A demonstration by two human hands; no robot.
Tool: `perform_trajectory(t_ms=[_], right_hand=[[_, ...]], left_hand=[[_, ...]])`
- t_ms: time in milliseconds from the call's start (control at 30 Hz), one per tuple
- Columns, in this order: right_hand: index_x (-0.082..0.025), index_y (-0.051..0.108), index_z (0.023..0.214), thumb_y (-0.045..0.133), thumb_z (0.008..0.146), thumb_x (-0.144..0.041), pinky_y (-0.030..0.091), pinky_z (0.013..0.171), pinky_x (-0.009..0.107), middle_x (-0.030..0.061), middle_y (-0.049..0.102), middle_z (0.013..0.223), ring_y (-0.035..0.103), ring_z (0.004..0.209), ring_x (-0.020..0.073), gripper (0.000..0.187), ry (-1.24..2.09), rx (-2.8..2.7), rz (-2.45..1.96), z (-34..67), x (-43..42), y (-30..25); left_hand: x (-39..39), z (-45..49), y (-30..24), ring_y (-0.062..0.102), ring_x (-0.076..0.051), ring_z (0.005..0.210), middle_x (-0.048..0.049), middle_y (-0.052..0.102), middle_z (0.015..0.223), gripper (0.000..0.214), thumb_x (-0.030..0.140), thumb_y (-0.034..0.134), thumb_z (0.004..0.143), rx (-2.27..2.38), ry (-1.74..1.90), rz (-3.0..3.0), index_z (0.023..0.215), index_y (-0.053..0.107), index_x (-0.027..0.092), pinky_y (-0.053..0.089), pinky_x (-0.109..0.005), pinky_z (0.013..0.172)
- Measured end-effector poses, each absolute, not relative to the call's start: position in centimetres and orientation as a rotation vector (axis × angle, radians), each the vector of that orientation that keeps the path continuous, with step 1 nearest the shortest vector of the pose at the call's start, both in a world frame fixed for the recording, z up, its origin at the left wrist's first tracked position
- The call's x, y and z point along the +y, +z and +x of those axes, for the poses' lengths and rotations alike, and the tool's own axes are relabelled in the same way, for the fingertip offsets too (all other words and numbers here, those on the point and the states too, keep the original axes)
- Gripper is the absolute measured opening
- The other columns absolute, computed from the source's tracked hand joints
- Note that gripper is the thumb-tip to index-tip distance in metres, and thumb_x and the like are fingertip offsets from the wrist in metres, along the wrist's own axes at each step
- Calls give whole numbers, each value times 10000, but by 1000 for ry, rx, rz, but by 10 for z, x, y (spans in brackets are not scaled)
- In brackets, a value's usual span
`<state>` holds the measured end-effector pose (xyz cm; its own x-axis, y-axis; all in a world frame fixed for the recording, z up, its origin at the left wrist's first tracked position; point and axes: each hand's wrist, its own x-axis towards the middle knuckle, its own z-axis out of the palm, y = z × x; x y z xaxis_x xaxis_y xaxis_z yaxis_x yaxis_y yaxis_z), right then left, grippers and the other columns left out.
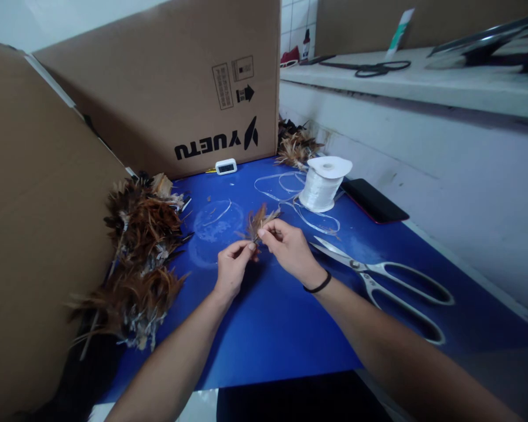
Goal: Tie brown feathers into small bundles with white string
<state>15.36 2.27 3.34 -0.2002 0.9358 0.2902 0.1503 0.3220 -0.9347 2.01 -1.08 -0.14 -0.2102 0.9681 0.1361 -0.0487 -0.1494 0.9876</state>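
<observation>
Just above the blue tabletop, a small bunch of brown feathers is held between my two hands. My left hand pinches its lower end between thumb and fingers. My right hand, with a dark band at the wrist, pinches the bunch from the other side. Fingers hide the part where both grips meet. Behind my right hand stands a spool of white cord, with loose loops lying on the table. Large metal scissors rest partly spread beside my right forearm.
Heaped feather bunches line the left side; another feather pile sits at the back. Cardboard boxes wall the back and left. A small digital timer, a phone and a ledge with black scissors surround the workspace.
</observation>
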Motion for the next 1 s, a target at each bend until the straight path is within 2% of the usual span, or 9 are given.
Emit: perform_trajectory(t_ms=[200, 300, 400, 500, 567, 700, 833, 1000], right_hand=[[-184, 550, 739, 546, 801, -315, 404, 573, 235, -24, 567, 635, 510, 559, 97, 144, 972, -1606, -1020, 153, 19, 35], [-183, 536, 654, 611, 748, -389, 370, 520, 230, -30, 539, 571, 468, 519, 91, 239, 974, -1579, -1123, 153, 17, 35], [-170, 559, 615, 660, 684, -449, 315, 459, 223, -23, 535, 543, 420, 476, 79, 304, 1146, -1619, -1176, 151, 16, 34], [-151, 598, 714, 666, 681, -427, 288, 422, 207, -15, 565, 596, 404, 456, 60, 285, 1432, -1480, -1083, 147, 14, 34], [-141, 599, 724, 672, 680, -409, 259, 396, 197, -30, 534, 563, 383, 436, 50, 281, 1560, -1331, -1055, 145, 13, 36], [-137, 544, 606, 729, 628, -367, 231, 377, 191, -66, 438, 453, 351, 400, 38, 296, 1643, -1149, -1052, 146, 14, 41], [-128, 551, 604, 741, 628, -365, 213, 369, 188, -57, 442, 454, 396, 405, 43, 305, 1736, -1123, -968, 153, 19, 44], [-127, 541, 607, 748, 629, -386, 172, 357, 183, -55, 442, 455, 400, 392, 37, 333, 1894, -1081, -895, 157, 22, 43]], left_hand=[[-11, 19, -1, 549, -95, 566, 9, 632, 616, 128, 277, 648, 737, 1261, 1543, 1164, 721, 681, 154, 429, -215, 592], [-11, 18, 0, 548, -99, 566, 11, 624, 601, 134, 281, 637, 744, 1298, 1573, 1185, 725, 678, 155, 429, -219, 596], [-12, 17, 1, 544, -102, 565, 18, 607, 579, 131, 277, 627, 747, 1326, 1590, 1225, 725, 678, 158, 431, -221, 599], [-14, 16, 2, 545, -101, 568, 19, 608, 582, 133, 276, 616, 758, 1354, 1571, 1294, 740, 680, 161, 432, -222, 609], [-15, 17, 3, 549, -102, 576, 16, 610, 585, 148, 286, 611, 769, 1368, 1536, 1346, 735, 677, 158, 433, -223, 623], [-18, 18, 5, 559, -111, 605, 3, 620, 615, 172, 311, 613, 776, 1304, 1486, 1362, 747, 675, 154, 442, -232, 647], [-17, 17, 6, 576, -119, 618, -17, 653, 706, 202, 334, 639, 759, 1129, 1437, 1291, 854, 677, 159, 464, -260, 668], [-15, 13, 4, 572, -114, 578, -23, 668, 716, 230, 349, 695, 708, 1095, 1433, 1215, 838, 683, 160, 468, -264, 642]])
